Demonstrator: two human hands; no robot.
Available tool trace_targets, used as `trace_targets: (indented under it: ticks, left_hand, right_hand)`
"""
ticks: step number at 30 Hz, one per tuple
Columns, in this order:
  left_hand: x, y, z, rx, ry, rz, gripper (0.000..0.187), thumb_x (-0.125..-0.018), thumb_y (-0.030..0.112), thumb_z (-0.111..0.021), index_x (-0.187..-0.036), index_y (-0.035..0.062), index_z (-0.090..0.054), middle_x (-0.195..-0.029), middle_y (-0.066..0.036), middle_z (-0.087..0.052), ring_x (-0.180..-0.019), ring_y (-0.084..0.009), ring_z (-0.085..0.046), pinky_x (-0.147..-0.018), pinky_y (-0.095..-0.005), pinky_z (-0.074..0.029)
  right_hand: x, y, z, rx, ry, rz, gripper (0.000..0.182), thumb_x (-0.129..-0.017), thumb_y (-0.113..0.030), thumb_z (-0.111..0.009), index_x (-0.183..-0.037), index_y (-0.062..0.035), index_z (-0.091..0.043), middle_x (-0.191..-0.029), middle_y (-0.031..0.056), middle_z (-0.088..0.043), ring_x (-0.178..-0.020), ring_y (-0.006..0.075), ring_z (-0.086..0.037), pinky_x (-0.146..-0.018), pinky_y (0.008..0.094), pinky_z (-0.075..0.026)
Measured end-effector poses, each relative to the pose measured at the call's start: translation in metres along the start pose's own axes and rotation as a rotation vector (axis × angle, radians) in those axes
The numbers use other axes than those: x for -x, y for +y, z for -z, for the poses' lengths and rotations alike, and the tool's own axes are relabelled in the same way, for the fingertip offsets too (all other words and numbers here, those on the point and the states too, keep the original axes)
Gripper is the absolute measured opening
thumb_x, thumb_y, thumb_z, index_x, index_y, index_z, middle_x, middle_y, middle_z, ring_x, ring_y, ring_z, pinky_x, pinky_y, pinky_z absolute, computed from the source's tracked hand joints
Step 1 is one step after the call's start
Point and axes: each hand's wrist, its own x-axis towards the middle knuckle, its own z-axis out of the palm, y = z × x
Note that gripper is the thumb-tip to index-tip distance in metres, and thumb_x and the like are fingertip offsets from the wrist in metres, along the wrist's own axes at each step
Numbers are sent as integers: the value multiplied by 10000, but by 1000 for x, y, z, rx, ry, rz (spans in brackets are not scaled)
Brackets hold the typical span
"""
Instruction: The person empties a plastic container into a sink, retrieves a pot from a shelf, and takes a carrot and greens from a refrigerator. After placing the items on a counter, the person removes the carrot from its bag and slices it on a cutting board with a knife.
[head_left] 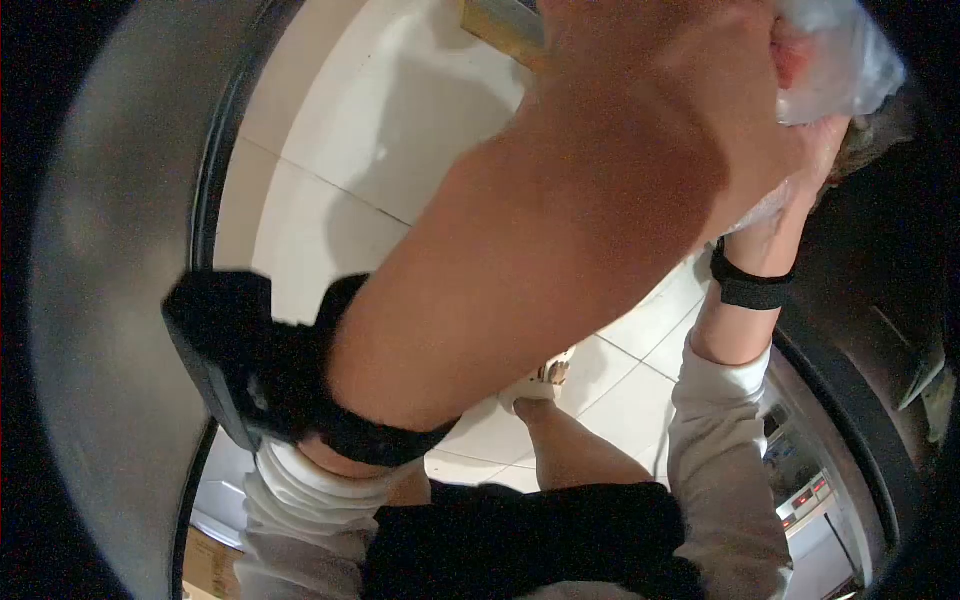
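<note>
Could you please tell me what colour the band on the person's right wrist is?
The wristband is black, seen clearest in the head view, just above the pale sleeve.

Pale grey sleeves (725, 470) pushed up, black wristbands (748, 288) on both forearms, black shorts (530, 540).

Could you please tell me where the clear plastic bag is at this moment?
In the head view, the clear plastic bag is at the upper right corner, gripped between the left hand and the right hand, above the white tiled floor.
</note>
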Motion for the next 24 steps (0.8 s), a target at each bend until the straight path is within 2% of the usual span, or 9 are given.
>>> trace_targets:
  ticks: [5,6,8,13,15,17,19,22,24]
  left_hand:
    - [5,25,0,-35,66,206,636,-602,137,-694,-1158,-2,-418,-1155,-236,-422,-1087,-364,-396,-863,-475,-347]
    - [15,33,15,146,14,297,774,-606,182,-683,-1265,27,-307,-1244,-277,-291,-1168,-445,-248,-939,-521,-242]
    - [41,51,50,239,89,355,545,-739,158,-611,-1201,-17,-381,-1273,-223,-342,-1201,-370,-308,-1002,-420,-248]
    - [86,152,179,125,-31,557,386,-694,-9,-532,-1079,16,-538,-1209,-191,-421,-1165,-353,-377,-981,-429,-289]
    - [76,200,250,-57,92,528,364,-626,-59,-539,-972,25,-614,-1147,-194,-477,-1130,-345,-415,-963,-452,-311]
    - [62,229,325,-482,270,410,313,-704,-24,-535,-1013,5,-581,-1206,-219,-433,-1189,-346,-367,-982,-467,-290]
    - [32,246,415,-865,236,395,329,-831,82,-463,-1151,18,-505,-1328,-205,-330,-1247,-336,-288,-1034,-437,-209]
    - [52,204,517,-1008,346,415,415,-909,297,-343,-1277,123,-421,-1358,-118,-337,-1257,-331,-275,-1049,-439,-139]
    - [109,129,565,-812,320,895,525,-905,462,-268,-1280,124,-414,-1321,-108,-398,-1219,-291,-352,-1001,-454,-211]
  right_hand:
    - [25,9,-13,-148,-52,-190,552,-852,-360,-475,-1250,-2,-340,-1105,91,-487,-963,198,-503,-839,339,-424]
    - [31,9,-13,-203,-60,-262,567,-850,-366,-474,-1259,-1,-329,-1109,96,-483,-968,204,-503,-843,343,-424]
    - [56,8,-14,-323,-81,-461,597,-846,-377,-473,-1277,1,-307,-1115,105,-476,-978,215,-502,-850,351,-425]
    - [144,-59,-56,-581,-158,-997,662,-800,-364,-540,-1296,-18,-272,-1009,84,-488,-913,208,-522,-790,366,-449]
    - [181,-64,-29,-104,-282,-962,596,-799,-334,-546,-1257,-20,-330,-994,80,-510,-875,194,-537,-744,349,-461]
    - [203,-151,-69,811,-926,-484,544,-780,-324,-566,-1197,-20,-394,-987,87,-527,-857,178,-542,-723,315,-468]
    - [228,-240,-112,-320,-422,-1233,487,-815,-315,-524,-1176,6,-467,-1132,103,-533,-985,175,-538,-826,294,-457]
    - [273,-342,-121,-357,-459,-1137,634,-701,-315,-657,-1200,-17,-404,-1056,81,-532,-935,179,-535,-804,283,-450]
    - [290,-410,-102,-244,-357,-1167,700,-703,-339,-660,-1252,-16,-371,-1103,109,-531,-991,189,-530,-843,291,-442]
